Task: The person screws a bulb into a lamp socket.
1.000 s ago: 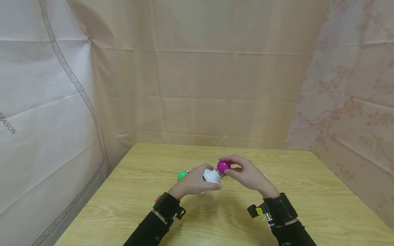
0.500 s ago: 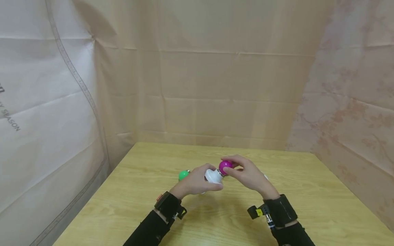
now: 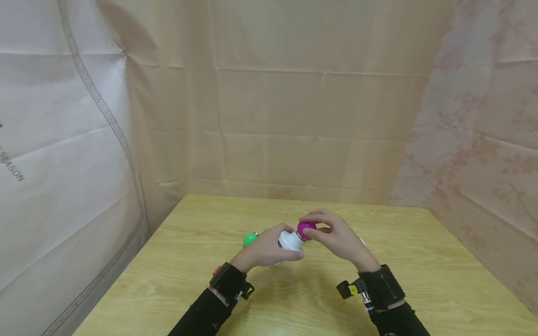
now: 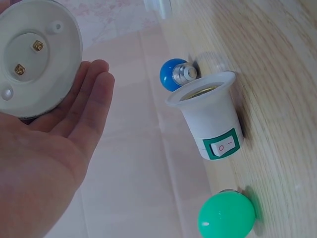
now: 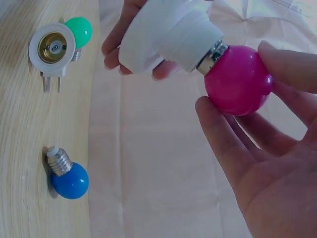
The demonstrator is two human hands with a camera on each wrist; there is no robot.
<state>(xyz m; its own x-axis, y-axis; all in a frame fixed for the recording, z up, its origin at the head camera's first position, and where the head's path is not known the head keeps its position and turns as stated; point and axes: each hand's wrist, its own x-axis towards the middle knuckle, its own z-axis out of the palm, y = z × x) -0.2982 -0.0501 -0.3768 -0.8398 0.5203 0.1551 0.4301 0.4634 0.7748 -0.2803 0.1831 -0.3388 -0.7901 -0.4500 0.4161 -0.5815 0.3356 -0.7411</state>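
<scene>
My left hand (image 3: 267,247) grips a white lamp socket (image 3: 290,241) by its wide round base; the base's underside, with two brass screws, faces the left wrist view. In my right hand (image 3: 338,237) a magenta light bulb (image 5: 238,80) is pinched between thumb and fingertips. The bulb's metal screw end sits in the socket's mouth, with part of the metal still showing. Both are held above the wooden table (image 3: 201,298), the socket tilted toward the right hand.
On the table lie a green bulb (image 4: 227,215) and a blue bulb (image 5: 70,180). Between them is a white plug-in socket (image 4: 212,116) with a green-framed switch and two pins. Cloth (image 3: 294,116) hangs behind the table and at both sides.
The right fingers shift their hold round the magenta bulb, first turning slightly right and then back left. The left hand keeps the socket almost still.
</scene>
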